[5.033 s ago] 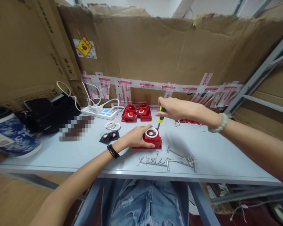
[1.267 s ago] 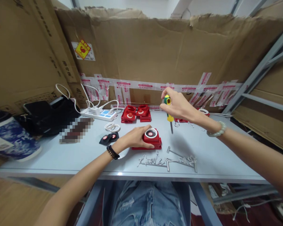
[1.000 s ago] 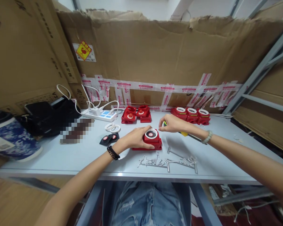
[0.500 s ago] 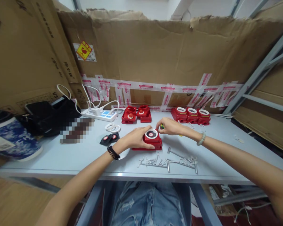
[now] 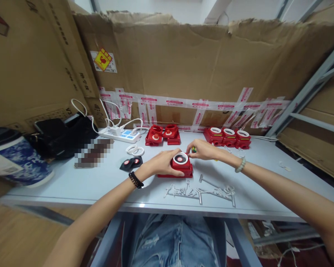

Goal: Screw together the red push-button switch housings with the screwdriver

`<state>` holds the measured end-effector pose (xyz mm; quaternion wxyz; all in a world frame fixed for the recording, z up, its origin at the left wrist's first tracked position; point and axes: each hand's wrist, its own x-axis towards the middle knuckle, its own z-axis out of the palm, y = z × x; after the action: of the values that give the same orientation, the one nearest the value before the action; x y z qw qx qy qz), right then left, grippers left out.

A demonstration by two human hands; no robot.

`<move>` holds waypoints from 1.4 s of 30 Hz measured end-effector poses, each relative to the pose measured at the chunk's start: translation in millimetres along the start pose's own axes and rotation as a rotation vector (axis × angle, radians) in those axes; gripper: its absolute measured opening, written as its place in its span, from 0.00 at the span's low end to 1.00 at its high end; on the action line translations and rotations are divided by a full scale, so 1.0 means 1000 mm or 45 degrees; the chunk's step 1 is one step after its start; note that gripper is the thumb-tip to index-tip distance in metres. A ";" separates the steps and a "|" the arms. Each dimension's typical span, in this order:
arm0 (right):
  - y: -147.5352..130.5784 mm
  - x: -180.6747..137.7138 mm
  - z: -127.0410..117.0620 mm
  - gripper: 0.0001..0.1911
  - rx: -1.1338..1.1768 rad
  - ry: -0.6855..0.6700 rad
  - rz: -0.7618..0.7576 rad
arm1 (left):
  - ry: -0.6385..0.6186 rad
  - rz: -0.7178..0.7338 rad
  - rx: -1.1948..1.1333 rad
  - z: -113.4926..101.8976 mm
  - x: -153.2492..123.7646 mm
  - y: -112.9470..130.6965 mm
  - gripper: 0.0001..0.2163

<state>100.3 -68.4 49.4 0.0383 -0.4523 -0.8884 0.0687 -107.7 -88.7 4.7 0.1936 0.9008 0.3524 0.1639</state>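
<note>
A red box-shaped housing (image 5: 187, 171) with a white ring (image 5: 180, 158) around its dark round centre sits on the table in front of me. My left hand (image 5: 164, 163) is wrapped over its left side, thumb along the front. At the upper right edge of the housing, the fingers of my right hand (image 5: 202, 149) are pinched together. A small yellow-green thing (image 5: 194, 149) shows beneath that hand; what the fingertips hold is hidden. Nearer to me lie metal T-shaped bars (image 5: 215, 193) among screws and white cord pieces. Black pieces with red-and-white centres (image 5: 131, 163) lie left of my left hand.
Two loose white rings (image 5: 135, 150) lie behind the black pieces. Open red housings (image 5: 163, 135) stand at the back; three ringed red housings (image 5: 228, 138) stand back right. A white power strip (image 5: 121, 134), black bag (image 5: 64, 135) and blue-white cup (image 5: 19, 159) occupy the left.
The whole view has shifted slightly, so things appear a little further right. Both hands keep their places at the red housing, with no clear movement otherwise.
</note>
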 end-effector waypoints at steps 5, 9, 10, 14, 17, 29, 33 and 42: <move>-0.002 0.003 0.005 0.10 -0.080 0.028 -0.060 | 0.005 -0.006 0.005 0.000 0.000 0.000 0.25; -0.003 0.005 0.006 0.10 -0.138 0.015 -0.126 | 0.008 -0.005 0.013 0.000 0.000 0.000 0.26; -0.004 0.005 0.004 0.10 -0.167 0.007 -0.149 | 0.008 -0.008 0.018 0.000 0.000 0.000 0.26; -0.009 0.005 -0.014 0.09 -0.265 0.016 -0.199 | 0.000 -0.017 0.036 0.000 -0.001 0.000 0.27; -0.013 0.003 -0.024 0.09 -0.298 0.066 -0.145 | 0.002 0.001 0.036 0.000 -0.001 -0.001 0.28; -0.006 -0.037 0.009 0.12 -0.280 0.387 0.186 | 0.000 -0.014 0.008 0.001 0.000 0.000 0.31; -0.008 -0.056 0.010 0.10 -0.173 0.603 0.105 | 0.003 -0.014 -0.010 0.001 0.000 0.000 0.29; -0.051 -0.120 0.011 0.10 -0.084 0.186 0.026 | -0.004 -0.033 -0.013 0.000 -0.001 0.001 0.28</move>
<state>128.7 -196.2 46.0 0.0874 -0.4663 -0.8803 0.0064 -107.6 -89.9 4.8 0.2008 0.8954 0.3630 0.1616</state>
